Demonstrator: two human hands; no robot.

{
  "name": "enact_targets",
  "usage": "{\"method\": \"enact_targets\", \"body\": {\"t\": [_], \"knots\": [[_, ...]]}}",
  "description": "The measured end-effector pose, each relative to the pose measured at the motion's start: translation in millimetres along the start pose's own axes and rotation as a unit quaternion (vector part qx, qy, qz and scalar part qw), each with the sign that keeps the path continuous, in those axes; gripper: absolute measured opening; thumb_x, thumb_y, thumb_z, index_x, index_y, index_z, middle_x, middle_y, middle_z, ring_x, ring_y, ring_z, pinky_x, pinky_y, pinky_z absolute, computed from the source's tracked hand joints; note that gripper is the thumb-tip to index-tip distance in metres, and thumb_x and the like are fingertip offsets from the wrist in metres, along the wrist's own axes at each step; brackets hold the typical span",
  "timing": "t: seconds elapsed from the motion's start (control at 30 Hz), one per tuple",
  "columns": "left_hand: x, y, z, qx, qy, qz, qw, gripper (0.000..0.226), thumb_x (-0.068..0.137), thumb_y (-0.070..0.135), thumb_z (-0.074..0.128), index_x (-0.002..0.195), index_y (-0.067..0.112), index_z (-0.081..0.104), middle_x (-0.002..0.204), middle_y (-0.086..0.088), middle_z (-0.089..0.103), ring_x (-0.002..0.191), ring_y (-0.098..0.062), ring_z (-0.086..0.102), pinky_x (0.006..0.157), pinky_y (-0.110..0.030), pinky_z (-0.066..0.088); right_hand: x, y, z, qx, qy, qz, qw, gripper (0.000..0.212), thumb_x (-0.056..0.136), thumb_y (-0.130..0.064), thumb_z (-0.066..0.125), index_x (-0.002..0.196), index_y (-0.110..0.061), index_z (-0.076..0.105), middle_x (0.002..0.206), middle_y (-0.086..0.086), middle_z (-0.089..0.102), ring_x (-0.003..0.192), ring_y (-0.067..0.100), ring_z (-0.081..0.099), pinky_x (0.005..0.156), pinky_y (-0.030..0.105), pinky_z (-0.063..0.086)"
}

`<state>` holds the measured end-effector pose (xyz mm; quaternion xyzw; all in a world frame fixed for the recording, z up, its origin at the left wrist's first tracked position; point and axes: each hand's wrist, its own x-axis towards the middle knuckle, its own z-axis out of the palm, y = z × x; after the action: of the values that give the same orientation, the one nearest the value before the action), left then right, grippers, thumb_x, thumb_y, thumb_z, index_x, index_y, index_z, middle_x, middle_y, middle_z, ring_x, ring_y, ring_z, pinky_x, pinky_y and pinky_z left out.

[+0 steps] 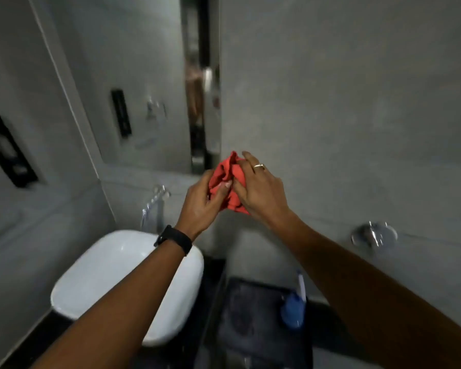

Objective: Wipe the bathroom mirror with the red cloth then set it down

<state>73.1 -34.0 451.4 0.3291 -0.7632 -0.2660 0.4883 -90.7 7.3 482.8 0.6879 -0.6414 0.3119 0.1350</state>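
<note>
A crumpled red cloth (228, 174) is bunched between both my hands, just below the mirror's lower right corner. My left hand (201, 202), with a black band on its wrist, pinches the cloth from the left. My right hand (258, 190), wearing a ring, grips it from the right. The bathroom mirror (133, 75) hangs on the grey wall above and to the left, reflecting the wall and a dark doorway strip. The cloth is below the glass and not touching it.
A white basin (112, 283) sits below my left forearm, with a chrome tap (155, 203) behind it. A black dispenser (7, 150) is on the left wall. A chrome wall fitting (374, 234) is at right. A blue brush (293, 307) stands on the dark floor (250, 320).
</note>
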Motion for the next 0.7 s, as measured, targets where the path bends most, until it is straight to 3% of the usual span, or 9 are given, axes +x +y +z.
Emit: {"method": "enact_targets", "body": {"t": [0.07,0.13,0.23,0.4,0.5,0.53,0.6,0.63,0.7], "knots": [[-41,-30,31,0.005,-0.038,-0.046,0.998,0.016,0.104,0.036,0.058,0.119,0.035,0.062,0.089,0.03,0.072,0.083,0.017,0.066,0.073,-0.007,0.047,-57,22,26,0.013,-0.029,0.005,0.999,0.052,0.098,-0.039,0.051,0.143,-0.015,0.051,0.152,0.016,0.054,0.124,0.038,0.064,0.085,0.052,0.058],[-78,-55,58,0.022,-0.086,-0.085,0.992,0.01,0.103,0.027,0.054,0.11,0.032,0.06,0.087,0.018,0.072,0.079,0.005,0.066,0.074,-0.021,0.05,-108,40,53,0.02,-0.084,0.039,0.996,0.051,0.095,-0.037,0.051,0.136,-0.007,0.058,0.136,0.022,0.064,0.109,0.043,0.07,0.08,0.051,0.058],[-125,-96,103,0.053,-0.153,-0.128,0.978,0.022,0.099,0.02,0.052,0.112,0.009,0.066,0.103,-0.012,0.077,0.095,-0.028,0.071,0.085,-0.04,0.052,-168,64,104,0.034,-0.167,0.111,0.979,0.048,0.096,-0.03,0.053,0.131,0.001,0.061,0.122,0.026,0.068,0.102,0.045,0.069,0.083,0.049,0.054],[-164,-165,172,0.096,-0.228,-0.206,0.947,0.033,0.099,0.005,0.053,0.129,0.002,0.065,0.126,-0.022,0.073,0.117,-0.038,0.068,0.102,-0.038,0.047,-231,106,203,-0.008,-0.248,0.193,0.949,0.044,0.105,-0.04,0.044,0.136,-0.009,0.051,0.124,0.016,0.066,0.107,0.034,0.068,0.086,0.048,0.057],[-177,-212,206,0.116,-0.286,-0.227,0.924,0.057,0.097,0.008,0.054,0.153,0.003,0.048,0.154,-0.023,0.057,0.144,-0.037,0.054,0.123,-0.039,0.038,-261,132,260,-0.008,-0.332,0.236,0.913,0.063,0.104,-0.049,0.043,0.154,-0.013,0.033,0.154,0.02,0.045,0.132,0.039,0.053,0.103,0.053,0.051],[-187,-229,214,0.15,-0.329,-0.236,0.902,0.068,0.097,0.011,0.055,0.161,-0.001,0.035,0.165,-0.026,0.044,0.155,-0.038,0.042,0.13,-0.04,0.03,-275,139,274,0.001,-0.38,0.256,0.889,0.075,0.102,-0.053,0.048,0.16,-0.014,0.022,0.166,0.021,0.028,0.142,0.043,0.042,0.112,0.058,0.043],[-210,-248,220,0.255,-0.429,-0.275,0.822,0.091,0.1,0.028,0.059,0.167,-0.003,0.006,0.178,-0.026,0.012,0.167,-0.039,0.016,0.136,-0.044,0.016,-306,145,289,0.022,-0.455,0.265,0.85,0.094,0.098,-0.056,0.057,0.165,-0.019,0.002,0.173,0.019,0.0,0.155,0.045,0.017,0.123,0.063,0.024],[-227,-254,219,0.281,-0.463,-0.3,0.785,0.1,0.1,0.036,0.061,0.168,-0.001,-0.002,0.18,-0.024,0.003,0.168,-0.04,0.008,0.137,-0.047,0.013,-327,143,293,0.039,-0.473,0.26,0.841,0.098,0.098,-0.055,0.058,0.165,-0.02,-0.005,0.173,0.018,-0.008,0.158,0.045,0.007,0.126,0.062,0.02],[-252,-260,214,0.284,-0.495,-0.333,0.75,0.106,0.1,0.04,0.062,0.168,0.003,-0.009,0.18,-0.023,-0.006,0.168,-0.041,0.001,0.137,-0.05,0.012,-356,137,292,0.084,-0.468,0.264,0.839,0.095,0.101,-0.054,0.054,0.165,-0.021,-0.007,0.174,0.015,-0.009,0.16,0.04,-0.003,0.128,0.059,0.017]]}}
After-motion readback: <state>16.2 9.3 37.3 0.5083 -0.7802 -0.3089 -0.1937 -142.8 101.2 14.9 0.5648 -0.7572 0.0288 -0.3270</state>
